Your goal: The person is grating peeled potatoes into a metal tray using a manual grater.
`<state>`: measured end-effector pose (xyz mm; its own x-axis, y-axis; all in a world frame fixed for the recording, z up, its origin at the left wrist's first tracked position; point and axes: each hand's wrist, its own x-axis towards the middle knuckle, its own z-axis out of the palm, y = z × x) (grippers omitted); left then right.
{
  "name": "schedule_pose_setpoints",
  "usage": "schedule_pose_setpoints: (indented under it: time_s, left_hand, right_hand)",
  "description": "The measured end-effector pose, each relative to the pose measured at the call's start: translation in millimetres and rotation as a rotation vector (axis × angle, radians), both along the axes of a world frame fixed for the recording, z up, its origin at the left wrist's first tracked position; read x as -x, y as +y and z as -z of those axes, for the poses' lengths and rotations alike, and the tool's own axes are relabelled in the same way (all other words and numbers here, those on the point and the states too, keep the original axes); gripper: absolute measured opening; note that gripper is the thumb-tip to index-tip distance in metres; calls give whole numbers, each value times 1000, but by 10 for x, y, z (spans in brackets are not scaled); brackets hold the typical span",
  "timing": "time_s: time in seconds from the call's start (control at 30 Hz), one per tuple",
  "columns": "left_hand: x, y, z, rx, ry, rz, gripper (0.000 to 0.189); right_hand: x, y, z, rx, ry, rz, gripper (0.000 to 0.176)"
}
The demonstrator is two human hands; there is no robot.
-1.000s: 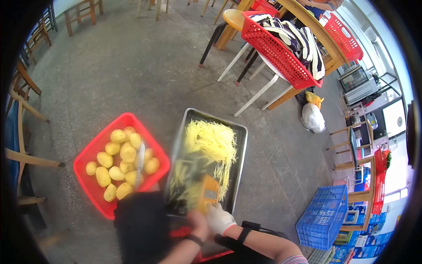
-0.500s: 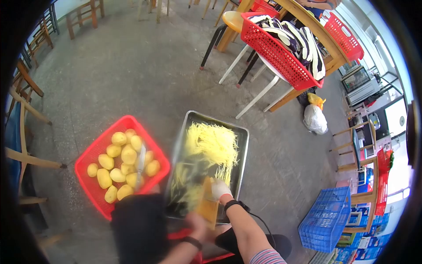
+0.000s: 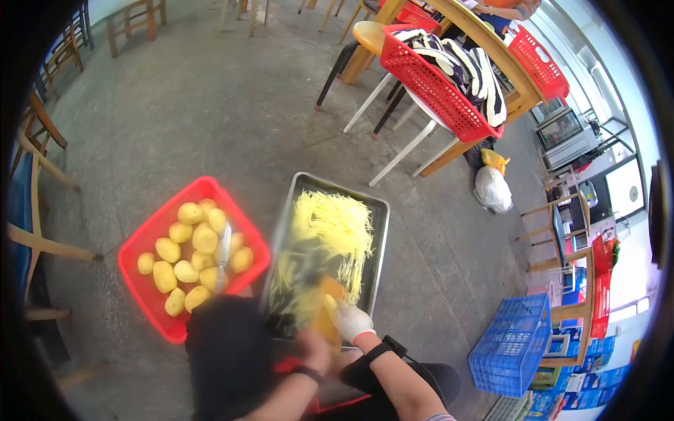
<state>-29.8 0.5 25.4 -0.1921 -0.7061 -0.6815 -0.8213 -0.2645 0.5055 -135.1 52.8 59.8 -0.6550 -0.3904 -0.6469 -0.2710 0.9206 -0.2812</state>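
Note:
My right hand (image 3: 353, 321), in a white glove, is closed round a pale yellow potato piece (image 3: 329, 302) against a wooden board (image 3: 326, 324). My left hand (image 3: 314, 351) is bare and smeared by motion beside the board's lower left edge; its fingers cannot be made out. The board leans over the near end of a metal tray (image 3: 382, 245). Thin yellow shreds (image 3: 335, 223) are heaped in the tray's far part, with more scattered nearer. Left of it, a red basket (image 3: 151, 235) holds several peeled potatoes (image 3: 205, 239) and a knife (image 3: 224, 256) lying on them.
Beyond the tray, a red basket (image 3: 435, 84) of striped purple-and-white eggplants rests on a stool by a wooden table (image 3: 484, 35). A person's arm (image 3: 516, 12) shows there. Bags (image 3: 493, 188) and blue crates (image 3: 511, 345) stand right, chairs (image 3: 53, 242) left.
The view has shifted slightly, so the tray and far basket appear further left. The yellow piece at my gloved fingers now shows more clearly. My left hand is blurred in both frames.

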Motion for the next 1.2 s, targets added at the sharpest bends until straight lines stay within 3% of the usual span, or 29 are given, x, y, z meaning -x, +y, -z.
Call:
schedule_pose_setpoints:
  time_s: [0.03, 0.1, 0.17, 0.2, 0.3, 0.37, 0.43, 0.5, 0.6, 0.63, 0.67, 0.7, 0.73, 0.8, 0.83, 0.9, 0.93, 1.03, 1.13, 1.2]
  left_hand:
    - [29, -25, -57, 1, 2, 2, 27]
    - [68, -65, -148, -131, 73, -254, 28]
    - [28, 19, 157, -105, 70, -244, 31]
    - [-4, 57, 275, -80, 62, -227, 37]
    - [86, -63, -200, -149, 100, -346, 32]
    - [96, -72, -210, -145, 113, -343, 33]
    - [104, -102, -279, -135, 121, -346, 35]
    - [137, -148, -382, -131, 102, -392, 34]
    - [13, -11, 172, -78, 113, -386, 33]
    - [-37, 35, 357, -74, 116, -382, 33]
    - [-86, 77, 530, 29, 64, -241, 32]
    - [-90, 61, 527, 130, 12, -96, 32]
    - [-79, 89, 512, 126, 14, -91, 32]
    - [27, 106, 432, -81, 216, -609, 32]
    - [29, 87, 393, -84, 217, -607, 32]
    - [-23, 72, 329, -5, 74, -332, 32]
    - [-45, 70, 294, -10, 63, -327, 32]
    - [34, 23, 88, 12, 77, -287, 32]
    - [71, -53, -65, 11, 71, -246, 33]
    - [72, -38, -11, -93, 171, -438, 35]
  right_hand:
    - [-8, -47, -50, -110, 22, -34, 53]
    - [-102, 7, -5, -110, 88, -56, 54]
    - [-102, 40, -6, -111, 156, -82, 56]
    - [-100, 85, -49, -147, 64, -110, 57]
    - [-179, 65, -581, -190, -83, -169, 58]
    - [-235, 45, -812, -238, -147, -231, 57]
    - [-272, 30, -634, -234, -112, -190, 54]
    - [-161, 14, -120, -221, 62, -98, 46]
    - [259, -101, 467, -193, 147, 3, 40]
    - [357, -143, 509, -203, 166, 14, 40]
    - [426, -166, 535, -198, 167, 14, 40]
    - [473, -169, 558, -198, 115, 12, 41]
    - [491, -135, 563, -204, 64, 11, 41]
    - [315, 8, 549, -126, 116, -15, 44]
    - [228, -6, 450, -44, 154, -46, 47]
    - [-29, -5, -38, -132, -69, -69, 53]
    - [-163, 52, -214, -102, -157, -135, 56]
    - [-470, 91, -422, -196, 22, -200, 54]
    - [-44, -89, -68, -124, -23, -2, 51]
    - [231, -109, 425, -128, 66, 14, 40]
